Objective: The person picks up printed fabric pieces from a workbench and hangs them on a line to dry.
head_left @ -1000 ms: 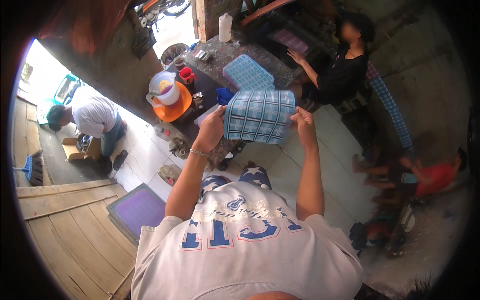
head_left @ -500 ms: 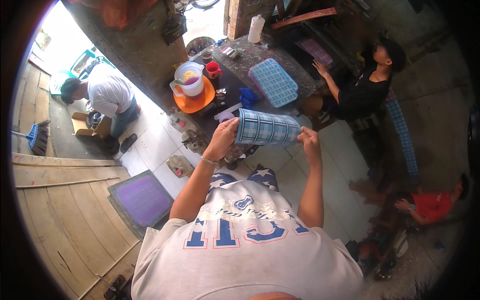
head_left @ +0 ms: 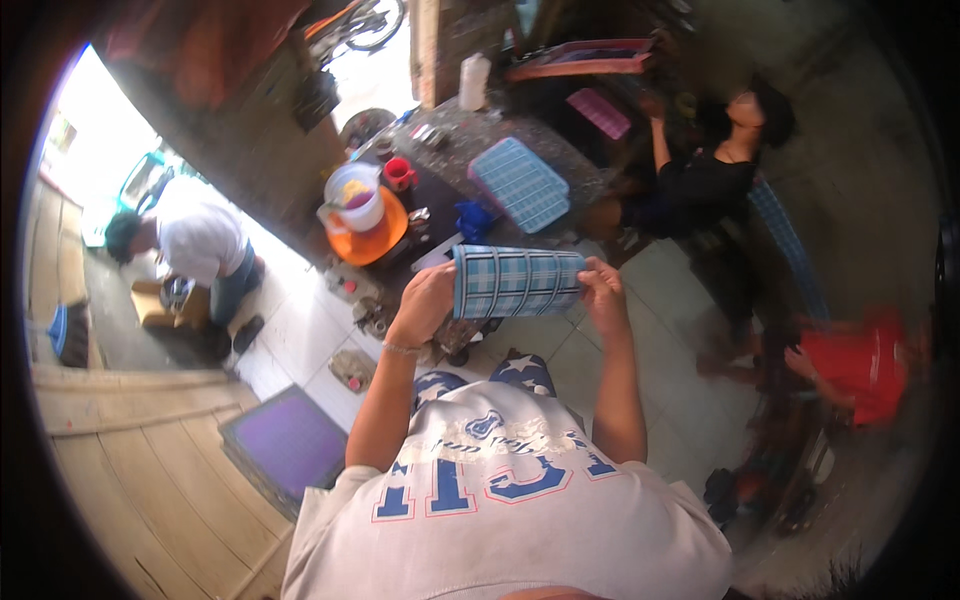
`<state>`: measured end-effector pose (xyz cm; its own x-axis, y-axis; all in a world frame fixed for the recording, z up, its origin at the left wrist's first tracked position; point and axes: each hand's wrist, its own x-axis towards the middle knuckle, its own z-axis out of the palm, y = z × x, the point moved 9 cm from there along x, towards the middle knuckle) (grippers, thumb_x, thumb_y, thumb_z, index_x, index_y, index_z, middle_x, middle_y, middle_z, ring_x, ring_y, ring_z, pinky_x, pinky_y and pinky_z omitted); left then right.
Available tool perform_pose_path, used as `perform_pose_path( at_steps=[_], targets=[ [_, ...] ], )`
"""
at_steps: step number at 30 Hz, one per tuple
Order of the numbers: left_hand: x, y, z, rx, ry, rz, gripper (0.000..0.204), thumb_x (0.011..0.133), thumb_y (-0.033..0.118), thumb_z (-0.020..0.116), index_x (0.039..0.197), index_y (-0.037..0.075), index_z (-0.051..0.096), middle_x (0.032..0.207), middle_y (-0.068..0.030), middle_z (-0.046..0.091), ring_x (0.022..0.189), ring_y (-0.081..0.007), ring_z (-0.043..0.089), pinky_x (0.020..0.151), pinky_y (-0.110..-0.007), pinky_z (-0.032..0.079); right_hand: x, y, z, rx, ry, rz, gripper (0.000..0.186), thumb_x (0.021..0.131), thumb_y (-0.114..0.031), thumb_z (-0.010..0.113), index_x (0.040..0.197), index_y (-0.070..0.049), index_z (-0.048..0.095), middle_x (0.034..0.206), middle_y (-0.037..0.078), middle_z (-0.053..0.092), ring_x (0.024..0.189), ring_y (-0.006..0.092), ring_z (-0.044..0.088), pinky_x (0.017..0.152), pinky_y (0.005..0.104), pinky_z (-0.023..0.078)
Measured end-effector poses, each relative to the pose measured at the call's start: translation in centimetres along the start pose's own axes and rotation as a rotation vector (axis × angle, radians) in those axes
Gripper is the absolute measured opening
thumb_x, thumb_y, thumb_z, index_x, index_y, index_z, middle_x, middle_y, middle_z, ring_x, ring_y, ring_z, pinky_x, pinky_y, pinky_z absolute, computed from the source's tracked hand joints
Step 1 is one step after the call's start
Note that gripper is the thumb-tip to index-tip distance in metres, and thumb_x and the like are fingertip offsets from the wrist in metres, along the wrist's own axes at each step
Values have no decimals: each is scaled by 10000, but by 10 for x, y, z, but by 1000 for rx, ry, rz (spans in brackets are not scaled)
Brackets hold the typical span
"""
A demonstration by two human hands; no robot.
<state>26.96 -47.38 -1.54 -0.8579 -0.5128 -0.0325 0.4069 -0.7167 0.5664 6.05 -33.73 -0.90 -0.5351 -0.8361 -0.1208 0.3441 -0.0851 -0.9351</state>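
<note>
Between my hands is a blue, white and black checked sheet (head_left: 520, 282), held up in front of my waist and bent into a curve. My left hand (head_left: 427, 302) grips its left end, the thumb near the upper edge. At the right end, the fingers of my right hand (head_left: 603, 290) are closed on the sheet's edge. Beyond it, a stack of blue checked sheets (head_left: 522, 185) with pinkish edges lies on the speckled table (head_left: 440, 160). A blue crumpled thing (head_left: 473, 220) lies nearer, just past the held sheet.
On the table stand a white jug (head_left: 357, 200) in an orange basin (head_left: 368, 240), a red mug (head_left: 399, 173) and a white bottle (head_left: 474, 82). A person in black (head_left: 700, 180) reaches toward a red-edged frame (head_left: 580, 60). Others are at left and right. A purple screen (head_left: 288, 440) lies left.
My view has shifted, so the table sits further left. The sheet stays between my hands. The person in black has raised an arm toward the red-edged frame, and the red-shirted person has moved.
</note>
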Motion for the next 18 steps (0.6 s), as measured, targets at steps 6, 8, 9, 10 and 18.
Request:
perform_pose_path(
  at_steps=[6, 8, 9, 10, 18],
  targets=[
    [5, -17, 6, 58, -52, -132, 372, 936, 127, 380, 1206, -117, 458, 1111, -146, 580, 987, -215, 579, 858, -349, 464, -2, 2, -20, 63, 119, -37, 59, 826, -58, 521, 843, -39, 574, 753, -23, 574, 664, 39, 503, 622, 179, 410],
    [8, -24, 2, 60, -42, -144, 380, 935, 131, 381, 1210, -123, 450, 1110, -149, 578, 984, -221, 580, 856, -351, 465, -2, 5, -24, 94, 119, -63, 60, 823, -53, 518, 834, -37, 574, 749, -16, 578, 666, 47, 511, 628, 189, 415],
    [10, -26, 2, 57, -55, -138, 384, 935, 134, 382, 1212, -125, 446, 1109, -150, 577, 983, -224, 580, 854, -352, 466, -3, 10, -30, 115, 169, -39, 59, 822, -52, 517, 830, -38, 573, 747, -16, 578, 666, 50, 512, 630, 192, 416],
    [12, -29, 0, 35, -60, -137, 364, 934, 140, 393, 1179, -118, 468, 1085, -140, 583, 978, -219, 580, 848, -349, 468, -4, 16, -32, 145, 189, -21, 59, 822, -50, 515, 825, -38, 572, 745, -15, 578, 667, 52, 513, 632, 196, 418],
    [23, -39, -18, 93, 60, -145, 310, 937, 161, 427, 1107, -84, 512, 1025, -105, 594, 917, -177, 589, 792, -287, 476, -4, 34, -40, 265, 258, -2, 60, 822, -46, 505, 807, -53, 563, 736, -19, 561, 655, 66, 520, 636, 211, 433]
  ],
)
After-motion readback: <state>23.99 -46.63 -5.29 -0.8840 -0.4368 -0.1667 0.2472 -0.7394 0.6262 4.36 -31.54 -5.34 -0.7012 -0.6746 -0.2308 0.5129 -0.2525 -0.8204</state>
